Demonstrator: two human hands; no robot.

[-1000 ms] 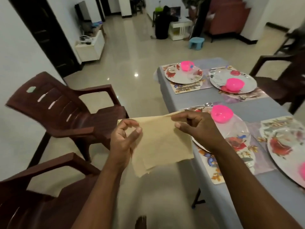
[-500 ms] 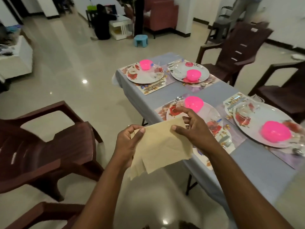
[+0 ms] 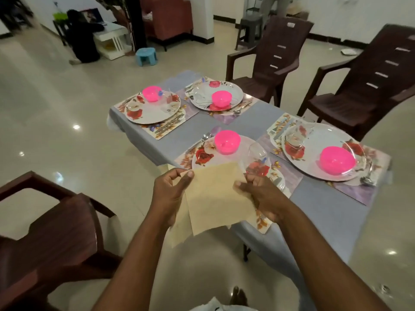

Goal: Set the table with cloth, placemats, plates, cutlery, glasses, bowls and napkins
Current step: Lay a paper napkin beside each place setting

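- Head view, hands: the left hand [image 3: 171, 194] pinches the upper left corner of the beige napkins [image 3: 215, 198] between thumb and curled fingers [image 3: 187, 176]; the right hand [image 3: 261, 196] grips the right edge, its fingers clamped on the sheet. Several layers show at the lower edge (a small stack, not one piece).
- Head view, change: half a second ago the napkins hung at the lower centre of the frame, short of the desk [image 3: 251, 117]; now their top edge overlaps the near plate [image 3: 203, 154] at the centre, just below the pink bowl [image 3: 227, 142]. The view has also swung right, so the whole desk now shows.
- Head view, setting: four placemats each carry a plate and a pink bowl; a clear glass [image 3: 257, 153] stands on the near plate, just right of the napkins' top corner.
- Meaning: no napkin lies at any place yet, so this appears to be the last item, with the near place likely first.
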